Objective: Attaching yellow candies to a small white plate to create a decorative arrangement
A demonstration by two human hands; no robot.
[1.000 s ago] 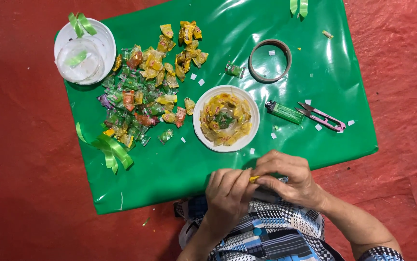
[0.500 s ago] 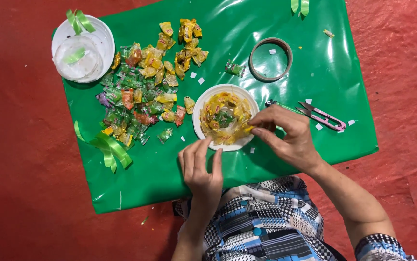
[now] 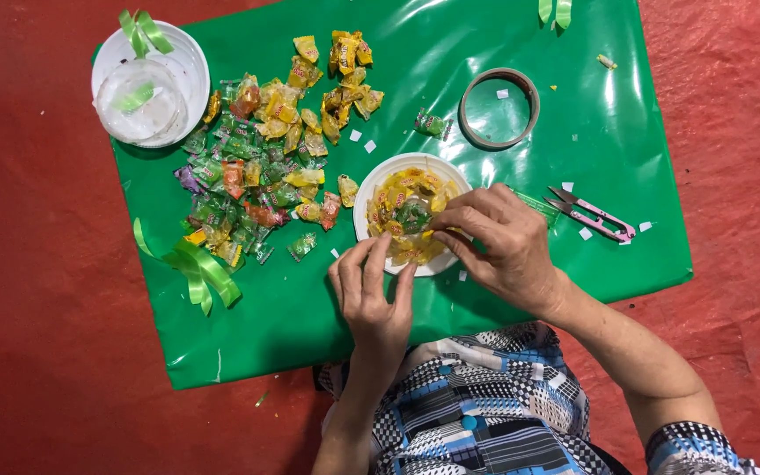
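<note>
- Head view, work done: a small white plate (image 3: pixel 371 204) sits near the middle of the green sheet (image 3: pixel 450 79) and carries a ring of yellow wrapped candies (image 3: pixel 406 185) around a green-wrapped piece at its centre. I judge the arrangement well advanced; the ring looks nearly closed.
- Head view, work left: a large loose pile of wrapped candies (image 3: pixel 257 167) in yellow, green, red and purple lies just left of the plate, unsorted. One stray candy (image 3: pixel 431 124) lies apart, near the tape ring (image 3: pixel 497 107). The share of the pile meant for the plate cannot be told.
- Head view, other materials: a white plate with a clear lid (image 3: pixel 149 84) and a green ribbon scrap stands at the far left corner; a green ribbon bow (image 3: pixel 193 268) lies at the sheet's left edge; pink snips (image 3: pixel 593 215) lie right of the plate; small white paper bits are scattered about.
- Head view, right hand (image 3: pixel 507 246): reaches over the plate's right rim, fingers curled down onto the candies; the grip appears pinched on or pressing one yellow piece, but whether it actually clasps it I cannot tell.
- Head view, left hand (image 3: pixel 373 290): lies flat, fingers extended, tips touching the plate's near rim as if steadying it; grip released, nothing held.
</note>
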